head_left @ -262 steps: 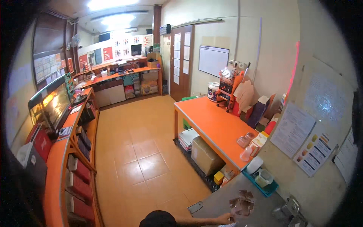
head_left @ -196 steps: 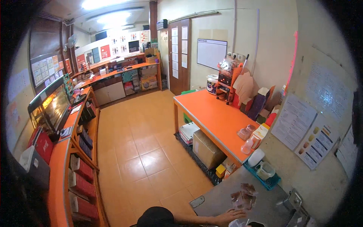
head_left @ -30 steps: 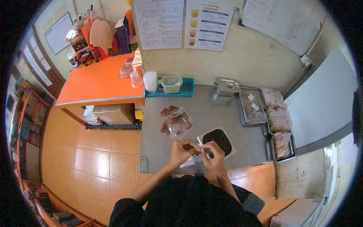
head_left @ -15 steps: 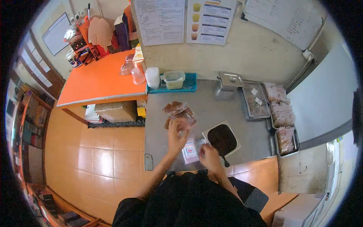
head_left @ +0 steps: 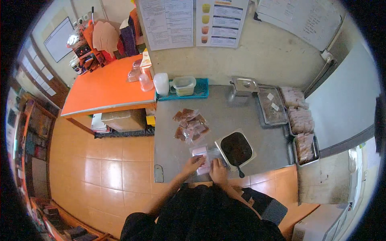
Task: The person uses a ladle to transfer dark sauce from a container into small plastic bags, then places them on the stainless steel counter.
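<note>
In front of me a pinkish-white flat pack [head_left: 200, 152] lies on the steel table. My left hand [head_left: 194, 164] is over its near part, fingers bent together; whatever they pinch is too small to make out. Just right of the pack, my right hand [head_left: 218, 172] is closed at the near end of a clear plastic bag [head_left: 214, 152]. Beyond the pack rests a loose pile of clear sachets [head_left: 192, 125] with brown contents. A steel pan [head_left: 251, 145] of dark brown stuff stands right of my hands, a black handle [head_left: 241, 172] sticking out over its near edge.
At the back left of the steel table [head_left: 225, 108] sits a teal tray [head_left: 203, 90] with plastic containers. A lidded steel pan [head_left: 244, 84] and a covered tray [head_left: 272, 106] stand at the back right. Several filled sachets [head_left: 300, 120] line trays along the right edge. An orange table [head_left: 104, 84] adjoins at left.
My left hand has come away from the sachet pile, back toward me onto the pack. The right hand has shifted slightly nearer the pack, and clear plastic shows beyond its fingers.
</note>
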`<state>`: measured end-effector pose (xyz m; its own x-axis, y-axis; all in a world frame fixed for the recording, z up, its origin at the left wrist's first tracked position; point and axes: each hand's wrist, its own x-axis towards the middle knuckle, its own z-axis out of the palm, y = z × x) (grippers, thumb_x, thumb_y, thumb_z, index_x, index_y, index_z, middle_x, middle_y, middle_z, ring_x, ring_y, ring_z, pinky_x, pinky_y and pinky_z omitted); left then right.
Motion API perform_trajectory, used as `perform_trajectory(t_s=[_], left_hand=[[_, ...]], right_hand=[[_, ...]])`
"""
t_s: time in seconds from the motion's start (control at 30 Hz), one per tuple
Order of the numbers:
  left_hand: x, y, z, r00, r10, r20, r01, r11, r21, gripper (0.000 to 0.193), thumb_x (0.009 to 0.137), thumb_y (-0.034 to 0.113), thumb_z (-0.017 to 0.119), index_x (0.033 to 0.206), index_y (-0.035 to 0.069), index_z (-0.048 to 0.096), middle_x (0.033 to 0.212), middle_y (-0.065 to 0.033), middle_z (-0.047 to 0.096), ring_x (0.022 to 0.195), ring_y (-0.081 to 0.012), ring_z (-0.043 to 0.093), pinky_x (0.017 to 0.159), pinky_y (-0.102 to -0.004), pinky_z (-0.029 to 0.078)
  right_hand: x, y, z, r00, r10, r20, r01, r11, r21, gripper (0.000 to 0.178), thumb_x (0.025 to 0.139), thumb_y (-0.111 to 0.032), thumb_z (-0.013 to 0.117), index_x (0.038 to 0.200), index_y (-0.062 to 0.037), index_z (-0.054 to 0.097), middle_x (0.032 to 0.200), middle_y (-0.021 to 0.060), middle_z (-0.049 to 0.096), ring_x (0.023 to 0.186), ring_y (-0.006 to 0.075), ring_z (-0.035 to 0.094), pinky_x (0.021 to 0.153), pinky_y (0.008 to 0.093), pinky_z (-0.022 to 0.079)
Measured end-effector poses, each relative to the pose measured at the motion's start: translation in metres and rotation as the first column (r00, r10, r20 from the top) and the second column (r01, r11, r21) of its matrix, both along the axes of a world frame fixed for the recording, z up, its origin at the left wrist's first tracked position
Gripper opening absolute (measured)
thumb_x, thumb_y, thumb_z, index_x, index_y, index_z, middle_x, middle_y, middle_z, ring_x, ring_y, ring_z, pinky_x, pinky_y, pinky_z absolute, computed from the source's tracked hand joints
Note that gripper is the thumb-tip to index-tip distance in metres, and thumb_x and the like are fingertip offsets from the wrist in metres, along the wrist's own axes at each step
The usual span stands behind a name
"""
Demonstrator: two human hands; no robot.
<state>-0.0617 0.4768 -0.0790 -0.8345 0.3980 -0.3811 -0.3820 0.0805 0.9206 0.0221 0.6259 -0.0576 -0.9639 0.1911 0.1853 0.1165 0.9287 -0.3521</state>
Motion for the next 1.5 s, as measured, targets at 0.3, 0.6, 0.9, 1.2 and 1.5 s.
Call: perform_trajectory(t_s=[0.3, 0.6, 0.9, 1.2, 1.5], left_hand=[[-0.008, -0.004, 0.045, 0.941, -0.134, -0.312, 0.124, 0.991, -0.053, 0.015, 0.089, 0.004, 0.056, 0.099, -0.002, 0.066, 0.087, -0.0136, 0.069, 0.079, -0.0181, 0.067, 0.072, -0.0319, 0.053], [0.002, 0.014, 0.125, 0.534, -0.278, -0.799, -0.231, 0.86, -0.454, 0.012, 0.086, 0.019, 0.064, 0.094, 0.011, 0.068, 0.1, -0.0091, 0.059, 0.099, -0.0292, 0.055, 0.082, -0.0434, 0.04], [0.002, 0.015, 0.103, 0.809, -0.292, -0.51, 0.208, 0.954, -0.217, 0.025, 0.089, 0.023, 0.063, 0.096, 0.0, 0.067, 0.078, -0.0157, 0.065, 0.064, -0.0312, 0.06, 0.063, -0.0399, 0.049], [0.002, 0.016, 0.127, 0.627, -0.397, -0.67, 0.055, 0.881, -0.471, 0.025, 0.081, 0.02, 0.067, 0.067, 0.0, 0.064, 0.059, -0.0186, 0.059, 0.053, -0.0331, 0.061, 0.053, -0.0403, 0.049], [0.014, 0.024, 0.122, 0.699, -0.3, -0.649, 0.212, 0.954, -0.212, 0.054, 0.075, 0.024, 0.075, 0.12, 0.004, 0.053, 0.119, -0.0203, 0.059, 0.093, -0.0359, 0.064, 0.079, -0.0432, 0.053]], right_hand=[[-0.028, 0.001, 0.095, 0.954, 0.115, -0.277, -0.173, 0.965, -0.195, 0.02, 0.082, -0.011, 0.066, 0.101, -0.0067, 0.063, 0.108, 0.011, 0.063, 0.085, 0.0307, 0.066, 0.067, 0.0399, 0.053], [-0.027, 0.031, 0.098, 0.972, 0.234, 0.028, -0.148, 0.7, -0.699, 0.008, 0.077, -0.004, 0.07, 0.081, 0.0007, 0.065, 0.076, 0.01, 0.068, 0.065, 0.0143, 0.065, 0.059, 0.029, 0.049], [-0.025, 0.044, 0.115, 0.959, 0.271, -0.087, -0.254, 0.675, -0.693, 0.008, 0.077, -0.003, 0.067, 0.083, 0.0023, 0.064, 0.068, 0.0089, 0.063, 0.058, 0.0118, 0.06, 0.055, 0.0277, 0.048], [-0.017, 0.042, 0.119, 0.984, 0.033, -0.175, -0.09, 0.94, -0.33, 0.013, 0.072, -0.014, 0.07, 0.074, -0.0028, 0.064, 0.069, 0.0106, 0.058, 0.061, 0.029, 0.062, 0.056, 0.0365, 0.049], [-0.008, 0.045, 0.127, 0.938, 0.018, -0.347, -0.195, 0.854, -0.482, 0.01, 0.078, -0.005, 0.068, 0.087, -0.0049, 0.066, 0.079, 0.0132, 0.064, 0.072, 0.032, 0.065, 0.062, 0.0388, 0.051]])
